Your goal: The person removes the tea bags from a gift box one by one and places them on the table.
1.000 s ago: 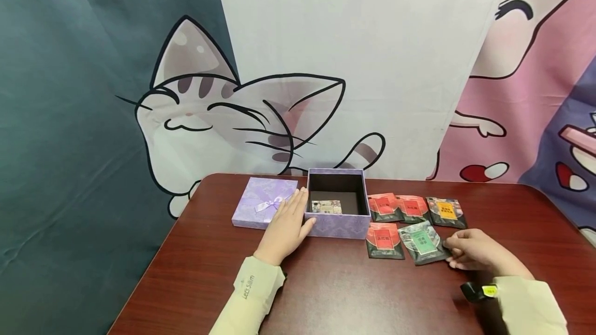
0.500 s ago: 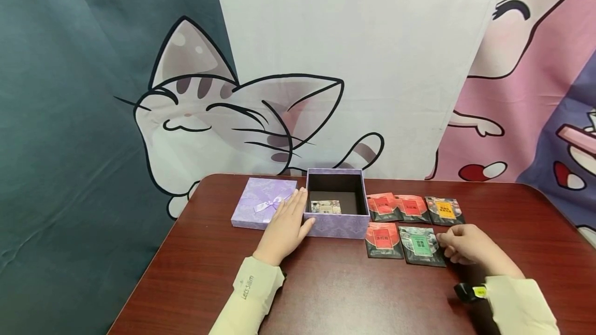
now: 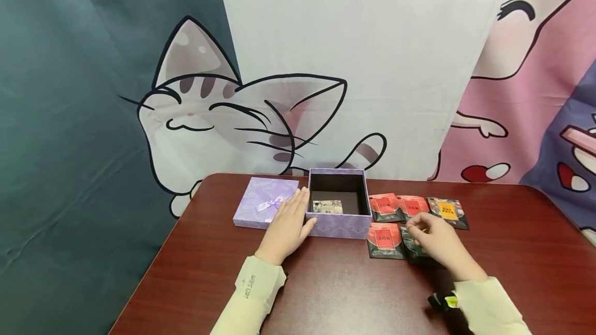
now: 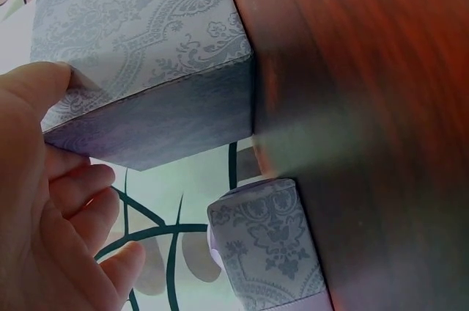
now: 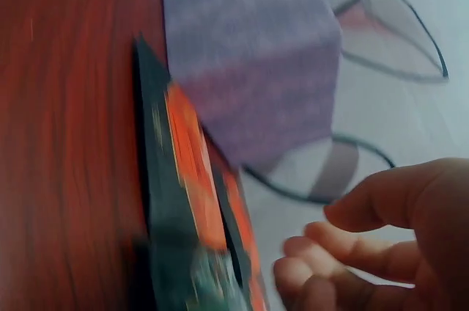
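My left hand rests against the left side of an open purple patterned gift box. Its fingers are straight along that side, and the thumb touches the front wall. Over a tea sachet with a green label, partly covered by it, is my right hand. In the right wrist view, that hand's loosely bent fingers have nothing between them. Left of the green-labelled sachet lies a red tea sachet. One sachet with a pale label lies inside the box near its front wall.
The purple lid with a ribbon bow lies left of the box. Behind the front row are two red sachets and an orange-labelled sachet. A printed cartoon cloth hangs behind the wooden table.
The green-labelled sachet was straightened beside the red one. My right hand has let go of its right edge and moved left over it. My left hand has stayed by the box.
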Demonstrator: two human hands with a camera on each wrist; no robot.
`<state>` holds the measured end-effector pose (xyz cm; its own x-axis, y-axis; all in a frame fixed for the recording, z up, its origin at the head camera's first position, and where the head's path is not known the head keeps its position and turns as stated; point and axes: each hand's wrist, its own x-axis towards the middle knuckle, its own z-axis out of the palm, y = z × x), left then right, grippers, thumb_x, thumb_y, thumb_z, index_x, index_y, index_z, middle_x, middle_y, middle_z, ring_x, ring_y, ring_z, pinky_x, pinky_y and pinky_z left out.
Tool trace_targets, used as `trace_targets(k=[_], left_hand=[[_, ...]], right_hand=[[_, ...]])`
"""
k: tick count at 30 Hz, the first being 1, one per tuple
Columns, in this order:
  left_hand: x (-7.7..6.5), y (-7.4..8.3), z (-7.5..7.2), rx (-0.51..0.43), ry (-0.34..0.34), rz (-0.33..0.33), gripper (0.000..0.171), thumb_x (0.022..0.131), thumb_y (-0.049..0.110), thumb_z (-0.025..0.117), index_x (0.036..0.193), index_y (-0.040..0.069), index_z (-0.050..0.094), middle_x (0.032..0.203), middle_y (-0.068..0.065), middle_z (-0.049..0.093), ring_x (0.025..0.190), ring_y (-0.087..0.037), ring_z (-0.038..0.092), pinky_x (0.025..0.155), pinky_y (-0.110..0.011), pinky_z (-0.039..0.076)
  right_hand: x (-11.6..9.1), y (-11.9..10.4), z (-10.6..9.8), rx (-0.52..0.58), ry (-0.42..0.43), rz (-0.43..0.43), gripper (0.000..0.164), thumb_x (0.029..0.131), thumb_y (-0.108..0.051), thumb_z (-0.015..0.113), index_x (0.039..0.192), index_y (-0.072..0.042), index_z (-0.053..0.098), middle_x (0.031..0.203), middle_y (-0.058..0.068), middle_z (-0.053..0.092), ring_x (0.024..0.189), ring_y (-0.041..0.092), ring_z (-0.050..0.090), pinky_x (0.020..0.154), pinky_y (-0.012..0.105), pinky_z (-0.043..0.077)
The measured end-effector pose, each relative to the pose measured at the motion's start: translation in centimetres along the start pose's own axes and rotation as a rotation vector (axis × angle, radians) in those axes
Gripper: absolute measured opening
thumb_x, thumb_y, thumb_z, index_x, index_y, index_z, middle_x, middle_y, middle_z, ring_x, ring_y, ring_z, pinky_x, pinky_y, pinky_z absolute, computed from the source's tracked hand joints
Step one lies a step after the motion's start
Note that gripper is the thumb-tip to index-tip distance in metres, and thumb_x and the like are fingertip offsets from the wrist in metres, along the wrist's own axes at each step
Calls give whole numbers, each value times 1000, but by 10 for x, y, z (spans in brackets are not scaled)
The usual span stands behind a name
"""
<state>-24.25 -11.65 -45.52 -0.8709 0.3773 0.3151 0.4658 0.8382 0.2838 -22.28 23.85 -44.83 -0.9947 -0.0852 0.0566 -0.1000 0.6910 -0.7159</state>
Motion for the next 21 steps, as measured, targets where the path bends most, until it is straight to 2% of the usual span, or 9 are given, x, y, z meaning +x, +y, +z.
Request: trace_targets(k=[3,8,11,14,21], left_hand=[[0,0,1,3,-8,1,68,105,38,52,159,3,29,164,-12,31,153,-27,26,120,-54,26],[2,-1,1,17,-6,-9,68,105,39,52,159,4,29,164,-11,30,153,-26,25,121,-53,25],[3,-2,2,22,-4,-5,68,106,39,52,159,4,29,164,-11,30,152,-27,26,120,-53,26],[3,-2,2,21,-9,-8,68,106,39,51,159,4,29,164,-11,30,153,-26,25,121,-53,25],[1,-2,3,20,-9,-10,68,106,39,52,159,4,29,164,-11,30,153,-25,24,121,-53,25]], right_hand=[[-2,-15,10,41,48,-28,11,97,-10,64,104,-2,66,80,7,66,63,15,61,57,26,51],[-1,-42,20,78,165,-131,13,96,-5,62,106,-3,69,98,10,70,78,12,63,65,23,52],[3,-57,23,95,214,-176,13,96,-5,62,106,-6,70,99,8,71,83,10,62,69,20,51],[9,-68,27,132,222,-187,12,97,-6,61,106,-7,70,98,6,72,83,13,66,69,19,52],[28,-88,37,255,194,-230,15,96,1,57,106,1,68,99,17,72,87,29,72,73,18,56]])
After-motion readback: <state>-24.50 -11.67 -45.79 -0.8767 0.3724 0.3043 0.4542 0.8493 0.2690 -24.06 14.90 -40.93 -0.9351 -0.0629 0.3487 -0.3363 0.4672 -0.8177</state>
